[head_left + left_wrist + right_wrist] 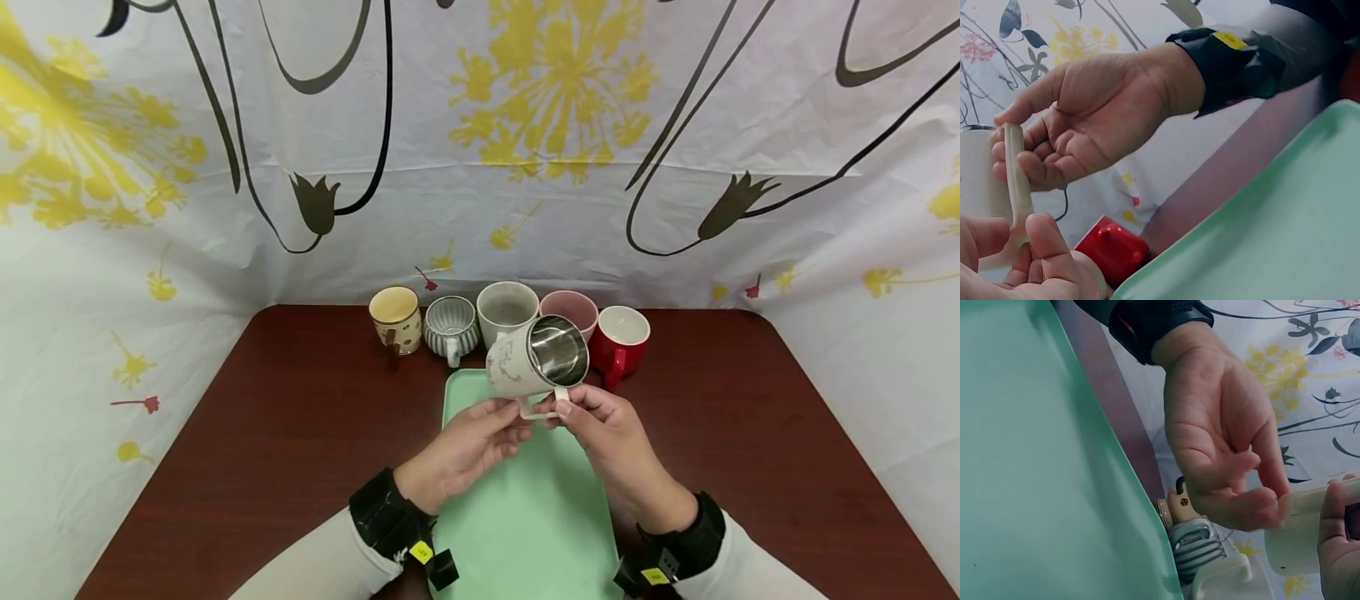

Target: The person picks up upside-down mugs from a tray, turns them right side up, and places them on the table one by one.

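Both forearms reach in from the 6 o'clock edge of the desk (300, 433) and meet above the far end of the green tray (525, 508). Between them they hold a cream mug (525, 362) in the air, tipped on its side so its steel-lined mouth faces 2 o'clock and its handle points down toward the hands. The left hand (461, 450) comes in palm up, its grip pinching the lower end of the handle between thumb and curled fingers (1044, 240). The right hand (611, 442) arches over from 4 o'clock, thumb on top, its grip also pinched on the handle. Behind the mug, at 12 o'clock along the desk's far edge, stand a yellow mug (395, 318), a striped grey mug (452, 327), a white mug (504, 310), a pink mug (573, 308) and a red mug (621, 337).
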The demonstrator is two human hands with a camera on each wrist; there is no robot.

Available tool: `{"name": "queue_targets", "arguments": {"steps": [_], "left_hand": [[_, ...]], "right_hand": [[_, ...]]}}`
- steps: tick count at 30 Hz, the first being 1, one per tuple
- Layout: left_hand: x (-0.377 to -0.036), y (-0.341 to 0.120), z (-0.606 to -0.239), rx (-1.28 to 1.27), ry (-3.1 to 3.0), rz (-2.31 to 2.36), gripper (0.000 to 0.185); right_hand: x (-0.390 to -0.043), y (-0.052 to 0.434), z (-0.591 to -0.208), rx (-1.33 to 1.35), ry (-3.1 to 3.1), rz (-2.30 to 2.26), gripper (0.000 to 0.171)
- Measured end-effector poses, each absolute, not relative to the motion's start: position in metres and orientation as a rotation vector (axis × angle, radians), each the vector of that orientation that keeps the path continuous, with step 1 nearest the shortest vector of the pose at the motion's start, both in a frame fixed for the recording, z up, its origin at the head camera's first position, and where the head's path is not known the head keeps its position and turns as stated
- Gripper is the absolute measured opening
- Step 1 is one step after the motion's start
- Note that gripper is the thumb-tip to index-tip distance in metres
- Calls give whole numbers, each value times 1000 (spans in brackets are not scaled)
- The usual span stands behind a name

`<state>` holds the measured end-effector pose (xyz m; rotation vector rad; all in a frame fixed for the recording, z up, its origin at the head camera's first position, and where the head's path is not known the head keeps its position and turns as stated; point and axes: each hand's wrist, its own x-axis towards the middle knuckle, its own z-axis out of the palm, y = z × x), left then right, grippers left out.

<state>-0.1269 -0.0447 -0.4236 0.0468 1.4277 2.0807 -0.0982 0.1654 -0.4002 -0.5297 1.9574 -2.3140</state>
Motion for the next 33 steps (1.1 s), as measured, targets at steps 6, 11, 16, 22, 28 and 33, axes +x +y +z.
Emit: {"name": "queue_targets", "arguments": {"steps": [6,11,16,22,28,33], "left_hand": [[-127,-54,-427,99,1568,2063,11],[-127,-64,-424,155,1794,1955,30],[-127,-73,-419,269,2031,1825,36],[-125,-86,-416,400,2372,1504,40],[-127,-96,-413,417,2422,1387,50],[-130,-103,-412,406,2504,1272,53]], "right_hand": [[-99,173,-395,-486,2090,-2283,13],[-101,185,-390,-414,2130,-2310,14],[-104,203,-383,-381,2063,-2406,15],[-111,234,-372,-328,2077,-2538,16],[-122,271,-365,-228,2149,-2650,13],[-132,300,-369,-132,2309,-2642,12]]}}
